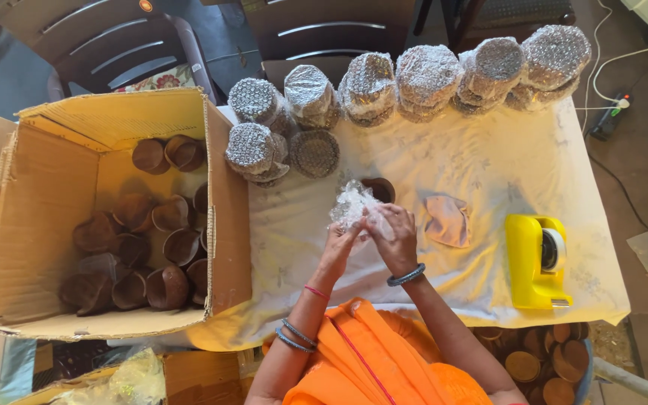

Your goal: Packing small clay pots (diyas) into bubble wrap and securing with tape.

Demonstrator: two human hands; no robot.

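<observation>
Both hands meet over the middle of the tabletop (pixel 489 172): the left hand (pixel 343 244) and right hand (pixel 393 234) have their fingers closed on a piece of bubble wrap (pixel 352 204). A brown cup (pixel 379 189) sits just beyond. Wrapped bundles (pixel 414 75) line the far edge; a yellow tape dispenser (pixel 538 260) stands right, a cardboard box (pixel 39 217) of cups left.

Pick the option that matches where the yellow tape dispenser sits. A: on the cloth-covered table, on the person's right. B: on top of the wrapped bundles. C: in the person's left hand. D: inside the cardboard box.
A: the yellow tape dispenser stands on the white cloth of the table, apart from both hands, on the right-hand side.
</observation>
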